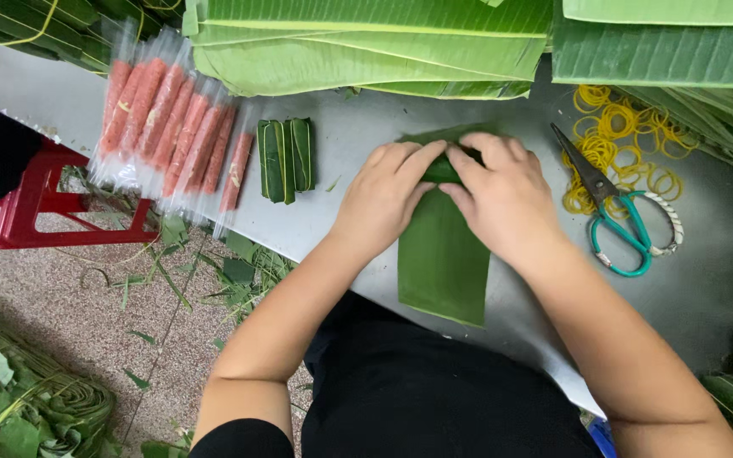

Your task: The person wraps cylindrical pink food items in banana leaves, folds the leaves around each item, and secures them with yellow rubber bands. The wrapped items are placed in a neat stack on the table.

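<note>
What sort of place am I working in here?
Probably a small food-wrapping workshop: stacks of large green banana leaves on a grey metal table, a row of pink sausage sticks in clear plastic sleeves, and a heap of yellow rubber bands.

Single head camera, looking steeply down, close over grey table (pixel 341 220)

Seven pink sausage packets (pixel 171 127), three wrapped leaf rolls (pixel 287 159), one scissors (pixel 625 212)

Bare grey table (pixel 341 216) lies open left of the left hand (pixel 381 197), up to the wrapped leaf rolls (pixel 286 159) and bagged pink sausages (pixel 171 127). Right of the right hand (pixel 502 199), scissors (pixel 617 212) and yellow rubber bands (pixel 617 136) crowd the way. Stacked banana leaves (pixel 366 42) wall off the far side.
</note>
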